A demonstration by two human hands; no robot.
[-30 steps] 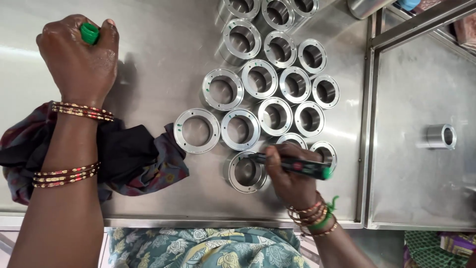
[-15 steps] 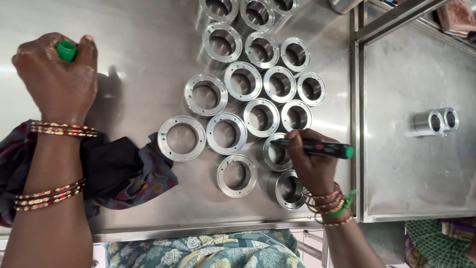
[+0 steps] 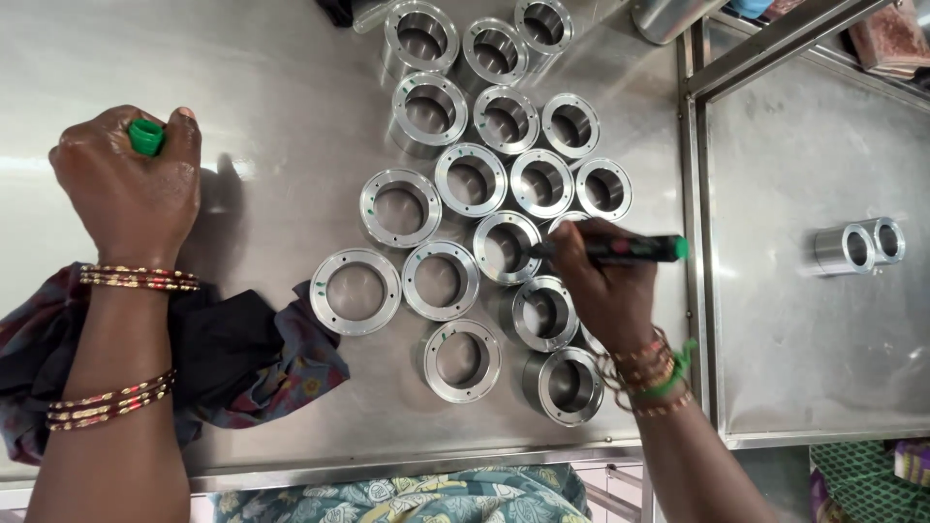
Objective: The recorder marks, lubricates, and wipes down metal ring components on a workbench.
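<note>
I am pressing a marker in my right hand to a ring; my left hand is gripping its green cap.

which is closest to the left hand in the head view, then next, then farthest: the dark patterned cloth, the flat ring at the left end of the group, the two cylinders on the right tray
From the left hand, which grips a green cap:
1. Dark patterned cloth, just below its wrist.
2. Flat ring, to its right, mid-table.
3. Two cylinders, far right on the side tray.
</note>
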